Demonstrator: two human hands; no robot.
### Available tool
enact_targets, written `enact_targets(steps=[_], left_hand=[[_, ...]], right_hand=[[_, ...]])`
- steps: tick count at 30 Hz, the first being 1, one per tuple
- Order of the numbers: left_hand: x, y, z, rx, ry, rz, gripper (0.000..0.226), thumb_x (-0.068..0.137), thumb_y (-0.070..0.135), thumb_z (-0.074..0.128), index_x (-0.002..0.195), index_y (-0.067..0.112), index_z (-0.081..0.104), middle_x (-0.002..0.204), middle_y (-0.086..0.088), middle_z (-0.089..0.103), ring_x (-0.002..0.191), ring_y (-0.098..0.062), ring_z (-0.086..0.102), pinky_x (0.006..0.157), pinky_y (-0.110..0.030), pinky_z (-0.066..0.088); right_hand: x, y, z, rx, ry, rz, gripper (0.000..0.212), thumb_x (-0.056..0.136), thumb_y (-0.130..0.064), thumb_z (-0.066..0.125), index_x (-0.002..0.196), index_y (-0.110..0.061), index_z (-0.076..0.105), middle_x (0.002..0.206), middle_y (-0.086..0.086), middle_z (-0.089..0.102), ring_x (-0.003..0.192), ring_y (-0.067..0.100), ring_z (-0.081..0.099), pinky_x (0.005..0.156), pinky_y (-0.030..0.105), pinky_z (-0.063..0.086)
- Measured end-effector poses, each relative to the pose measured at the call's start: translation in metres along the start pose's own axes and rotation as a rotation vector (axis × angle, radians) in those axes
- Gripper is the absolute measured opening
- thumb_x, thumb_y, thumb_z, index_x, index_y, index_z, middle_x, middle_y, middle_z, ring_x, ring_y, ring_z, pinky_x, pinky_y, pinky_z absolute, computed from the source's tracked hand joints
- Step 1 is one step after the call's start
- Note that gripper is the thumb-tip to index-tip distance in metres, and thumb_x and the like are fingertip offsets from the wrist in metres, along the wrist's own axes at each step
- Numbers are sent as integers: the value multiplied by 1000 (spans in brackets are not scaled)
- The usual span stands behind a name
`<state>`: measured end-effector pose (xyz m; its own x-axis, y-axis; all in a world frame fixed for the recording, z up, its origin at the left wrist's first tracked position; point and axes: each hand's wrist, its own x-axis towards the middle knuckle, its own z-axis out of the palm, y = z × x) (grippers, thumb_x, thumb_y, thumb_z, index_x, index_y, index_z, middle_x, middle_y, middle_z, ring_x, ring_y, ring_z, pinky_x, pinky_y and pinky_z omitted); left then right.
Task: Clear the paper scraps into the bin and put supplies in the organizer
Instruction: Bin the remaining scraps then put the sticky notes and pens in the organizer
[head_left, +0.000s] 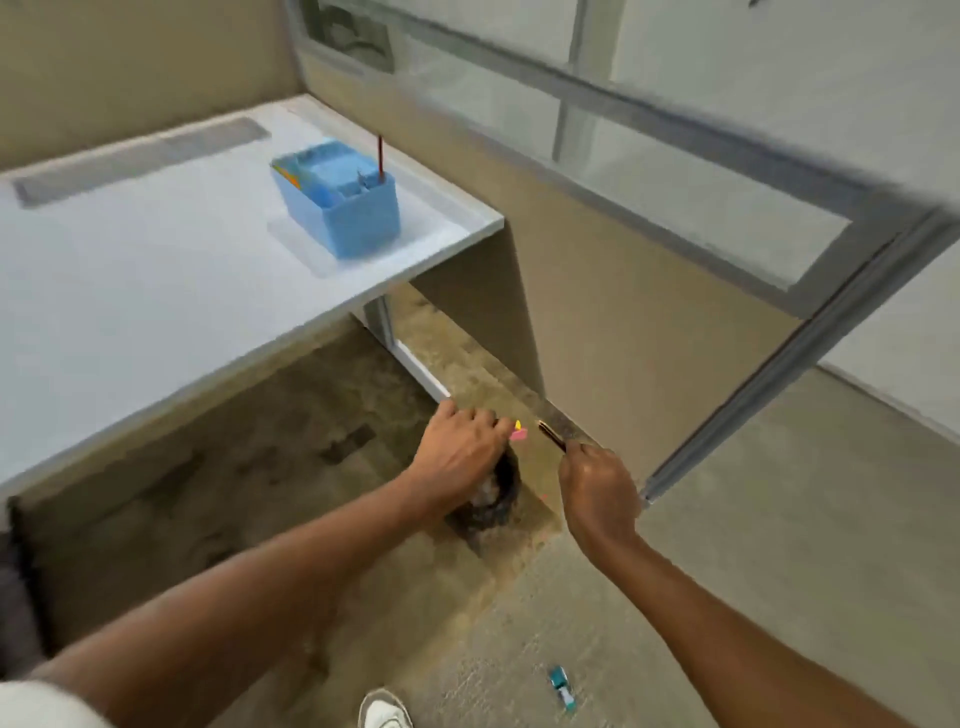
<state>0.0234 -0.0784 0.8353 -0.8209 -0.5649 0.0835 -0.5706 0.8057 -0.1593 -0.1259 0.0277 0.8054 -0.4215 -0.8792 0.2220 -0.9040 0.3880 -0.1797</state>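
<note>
My left hand (460, 444) hovers over a small dark bin (496, 493) on the floor, fingers closed around pink and yellow paper scraps (517, 431) that stick out past the fingertips. My right hand (597, 486) is to the right of the bin, closed on a thin dark pen-like stick (551, 435) that points up and left. A blue organizer (343, 200) stands on the white desk (130, 270) near its right end, with a red pencil (381, 158) upright in it and coloured items inside.
A teal and white object (562, 687) lies on the carpet near my white shoe (384, 712). A beige partition with a glass panel (623, 171) rises right of the desk. A desk leg (410, 358) stands just behind the bin.
</note>
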Motion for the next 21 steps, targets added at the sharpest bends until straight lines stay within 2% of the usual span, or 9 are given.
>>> enact_targets(steps=[3, 7, 9, 11, 13, 15, 18, 21], left_hand=[[-4, -32, -42, 35, 38, -32, 20, 69, 15, 62, 86, 19, 51, 69, -2, 60, 57, -25, 56, 59, -34, 28], [-16, -79, -89, 49, 104, -113, 27, 67, 24, 70, 88, 19, 53, 71, -4, 61, 57, -26, 54, 61, -34, 25], [-24, -102, -105, 64, 120, -173, 23, 69, 18, 65, 88, 18, 53, 69, -4, 62, 59, -26, 53, 62, -35, 28], [-30, -122, -112, 84, 130, -223, 21, 73, 15, 66, 92, 16, 57, 73, -6, 64, 69, -27, 57, 72, -37, 36], [-35, -142, -117, 78, 143, -271, 30, 74, 24, 73, 99, 18, 58, 86, -8, 67, 85, -28, 56, 84, -41, 38], [-36, -162, -120, 81, 159, -318, 32, 78, 27, 73, 105, 19, 58, 93, -8, 67, 90, -26, 51, 84, -39, 36], [-30, -190, -124, 57, 148, -390, 40, 76, 31, 76, 109, 22, 56, 94, -3, 69, 86, -23, 50, 80, -36, 34], [-21, -212, -130, 41, 129, -474, 44, 72, 35, 78, 107, 24, 54, 96, -1, 68, 80, -20, 50, 80, -35, 35]], right_hand=[[12, -32, -36, 57, 49, -34, 16, 71, -1, 72, 86, -5, 69, 64, 12, 67, 56, 31, 62, 44, 32, 47], [34, -80, -78, 118, 111, -110, 8, 72, -1, 71, 79, -5, 69, 60, 11, 66, 53, 31, 61, 44, 31, 46], [44, -104, -94, 166, 142, -110, 5, 74, 1, 69, 76, -3, 67, 59, 12, 64, 52, 31, 60, 44, 31, 44], [55, -123, -105, 186, 162, -122, 7, 75, 3, 69, 80, -1, 68, 61, 14, 65, 54, 33, 61, 45, 32, 45], [68, -139, -113, 209, 183, -140, 11, 80, 0, 65, 91, 0, 69, 67, 15, 68, 61, 32, 63, 50, 34, 48], [85, -154, -119, 236, 196, -133, 15, 86, -4, 59, 98, -1, 68, 74, 15, 69, 67, 30, 64, 56, 37, 52], [113, -172, -119, 259, 256, -135, 13, 88, -6, 57, 97, -2, 65, 76, 14, 68, 67, 29, 64, 57, 39, 56], [142, -186, -113, 255, 308, -164, 4, 87, -9, 58, 90, -9, 59, 70, 7, 64, 59, 22, 62, 49, 30, 51]])
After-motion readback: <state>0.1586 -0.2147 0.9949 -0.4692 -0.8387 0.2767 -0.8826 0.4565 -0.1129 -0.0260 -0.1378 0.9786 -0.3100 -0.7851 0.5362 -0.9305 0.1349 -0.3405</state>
